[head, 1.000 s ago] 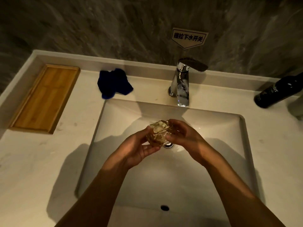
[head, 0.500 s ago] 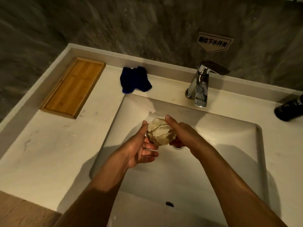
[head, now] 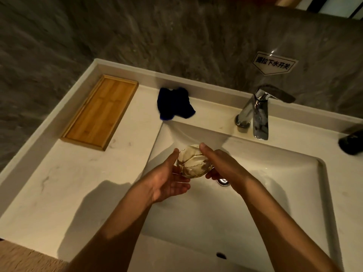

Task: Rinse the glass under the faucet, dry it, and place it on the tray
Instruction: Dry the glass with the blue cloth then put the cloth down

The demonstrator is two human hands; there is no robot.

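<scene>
A clear faceted glass (head: 193, 162) is held over the left half of the white sink basin (head: 265, 193). My left hand (head: 169, 180) cups it from the left with thumb up its side. My right hand (head: 222, 163) grips it from the right, thumb over its top. The chrome faucet (head: 257, 116) stands at the back right of the basin, apart from the glass; no water runs from it. A dark blue cloth (head: 174, 104) lies crumpled on the counter behind the basin's left corner. The wooden tray (head: 101, 111) lies bare at the far left of the counter.
A dark bottle (head: 351, 141) lies on the counter at the right edge. The metal drain (head: 223, 181) shows below my right hand. A sign (head: 274, 63) is stuck on the grey wall above the faucet. The pale counter (head: 59, 193) runs along the basin's left.
The view has swung left, so the sink and faucet sit further right in frame. The glass has shifted slightly left in both hands, away from the faucet.
</scene>
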